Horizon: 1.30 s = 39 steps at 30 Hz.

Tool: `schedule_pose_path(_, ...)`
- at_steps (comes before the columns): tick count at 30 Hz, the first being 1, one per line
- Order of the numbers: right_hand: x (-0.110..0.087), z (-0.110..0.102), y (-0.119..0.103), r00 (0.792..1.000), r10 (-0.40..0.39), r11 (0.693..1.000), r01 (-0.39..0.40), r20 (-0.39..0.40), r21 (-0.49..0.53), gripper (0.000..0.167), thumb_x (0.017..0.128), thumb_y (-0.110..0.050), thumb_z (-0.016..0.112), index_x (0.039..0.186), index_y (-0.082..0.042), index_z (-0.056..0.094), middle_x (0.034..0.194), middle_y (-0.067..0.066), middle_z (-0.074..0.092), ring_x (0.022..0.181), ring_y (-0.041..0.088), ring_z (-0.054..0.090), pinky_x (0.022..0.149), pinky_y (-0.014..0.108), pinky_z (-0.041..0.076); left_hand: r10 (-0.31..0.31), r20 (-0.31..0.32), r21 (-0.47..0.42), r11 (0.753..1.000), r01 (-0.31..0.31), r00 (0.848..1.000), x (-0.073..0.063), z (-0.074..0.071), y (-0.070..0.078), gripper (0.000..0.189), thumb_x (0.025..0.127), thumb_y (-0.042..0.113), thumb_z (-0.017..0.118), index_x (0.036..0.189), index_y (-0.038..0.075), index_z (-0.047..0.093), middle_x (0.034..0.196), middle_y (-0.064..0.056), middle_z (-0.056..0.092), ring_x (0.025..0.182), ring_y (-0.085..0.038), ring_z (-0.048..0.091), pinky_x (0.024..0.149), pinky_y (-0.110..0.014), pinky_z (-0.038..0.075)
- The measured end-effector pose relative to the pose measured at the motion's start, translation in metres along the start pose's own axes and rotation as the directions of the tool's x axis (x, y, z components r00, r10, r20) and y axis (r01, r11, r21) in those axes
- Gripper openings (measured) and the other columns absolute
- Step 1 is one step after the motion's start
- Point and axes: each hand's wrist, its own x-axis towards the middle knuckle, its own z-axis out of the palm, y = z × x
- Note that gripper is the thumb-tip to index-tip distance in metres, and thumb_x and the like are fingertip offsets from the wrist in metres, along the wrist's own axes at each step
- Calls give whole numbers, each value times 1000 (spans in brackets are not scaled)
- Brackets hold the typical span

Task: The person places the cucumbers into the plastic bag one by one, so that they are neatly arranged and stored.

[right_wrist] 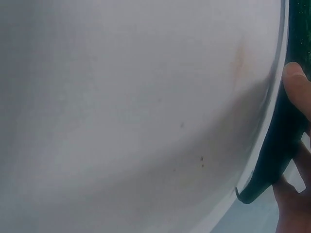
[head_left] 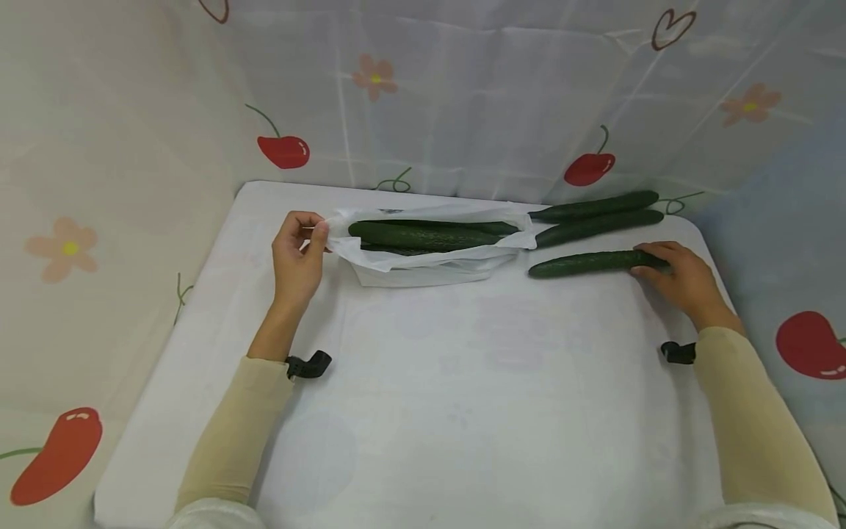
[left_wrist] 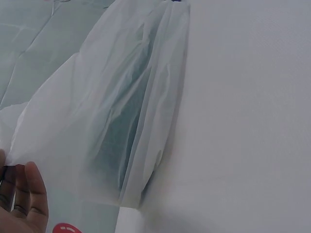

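My left hand [head_left: 299, 253] pinches the left edge of a white plastic bag [head_left: 429, 272], whose mouth gapes toward the camera. Inside the bag lie several dark green cucumbers [head_left: 426, 235]. In the left wrist view the thin bag [left_wrist: 58, 116] stretches up from the fingertips, with green showing through it. At the right, my right hand [head_left: 684, 279] grips one end of a single cucumber [head_left: 581, 264], thumb on the near side and fingers over the far side. The right wrist view shows that cucumber [right_wrist: 279, 141] between thumb and fingers.
Two more cucumbers [head_left: 608, 205] lie side by side behind the held one, their left ends against the bag. A white-covered table [head_left: 463, 411] carries everything. Patterned curtains [head_left: 476, 110] stand close behind the table and at both sides.
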Motion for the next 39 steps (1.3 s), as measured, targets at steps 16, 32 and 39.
schedule_pose_path(16, -13, -8, -6, 999, 7, 999, -5, -49, 45, 52, 107, -34, 70, 153, -13, 59, 156, 26, 54, 145, 55, 46, 114, 76, 40, -18, -6, -9, 1000, 18, 1000, 1, 0, 2, 14, 109, 12, 63, 111, -1, 61, 105, 3, 62, 85, -11, 61, 72, -16, 60)
schedule_pose_path(32, -20, -18, -12, 991, -57, 996, 66, -121, 67, 50, 104, -26, 73, 151, -14, 62, 153, 27, 59, 143, 54, 49, 122, 74, 36, -13, 9, -7, 1000, 14, 1000, 0, 0, 2, 18, 109, 17, 64, 112, 0, 62, 106, 1, 62, 86, -9, 62, 76, -15, 62)
schedule_pose_path(39, -21, -23, -22, 991, -62, 996, 69, -116, 60, 49, 103, -26, 75, 150, -14, 64, 150, 27, 61, 137, 53, 51, 119, 75, 38, -30, 13, -11, 999, 30, 999, 0, 1, 5, 22, 109, 14, 63, 115, -7, 59, 105, 5, 61, 88, -11, 61, 77, -15, 62)
